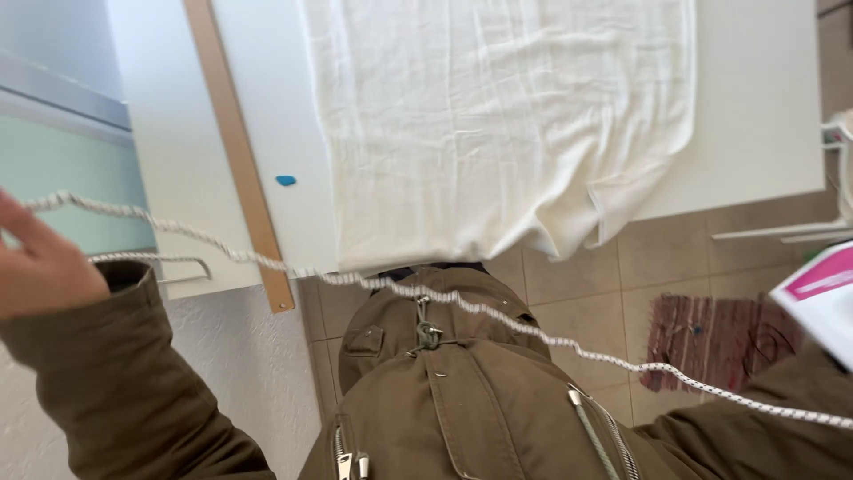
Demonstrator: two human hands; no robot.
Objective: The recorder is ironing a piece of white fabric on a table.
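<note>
My left hand [40, 267] is raised at the left edge with a white braided cord [498, 318] running through its fingers. The cord stretches taut across my brown jacket [462, 400] to the lower right, where it leaves the frame above my right sleeve [782, 436]. My right hand itself is out of sight. A pink and white flat object [822, 302] pokes in at the right edge just above that sleeve. In front of me a cream cloth [498, 116] lies spread on a white table [755, 107], one corner hanging over the near edge.
A long wooden ruler [238, 151] lies on the table left of the cloth, with a small blue piece [285, 180] beside it. A striped rug [711, 342] lies on the tiled floor [657, 258]. A white frame [800, 233] stands at the right.
</note>
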